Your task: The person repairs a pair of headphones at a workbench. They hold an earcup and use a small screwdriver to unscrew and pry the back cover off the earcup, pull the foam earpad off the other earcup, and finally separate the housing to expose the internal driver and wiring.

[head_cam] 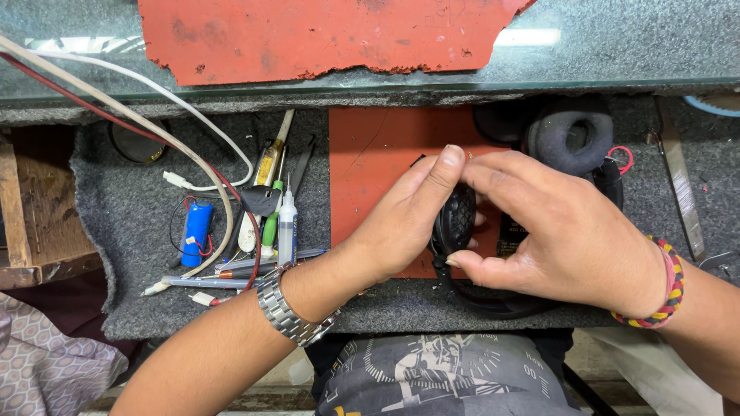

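Black headphone earcup (455, 219) stands on edge between both hands over the orange mat (370, 154), grille facing left, headband (493, 302) curving below toward the bench edge. Left hand (401, 223) and right hand (555, 231) pinch it, fingers closed around the rim. Grey foam ear pad (570, 135) lies behind; blue battery cell (196, 223) well left.

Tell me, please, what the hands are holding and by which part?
Both hands, left and right, pinch a black headphone earcup by its rim, thumbs and fingers around its edge.

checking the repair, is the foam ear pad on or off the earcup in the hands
Off. The grey foam ear pad lies loose on the mat beyond the hands, while the left hand and right hand grip the bare black earcup.
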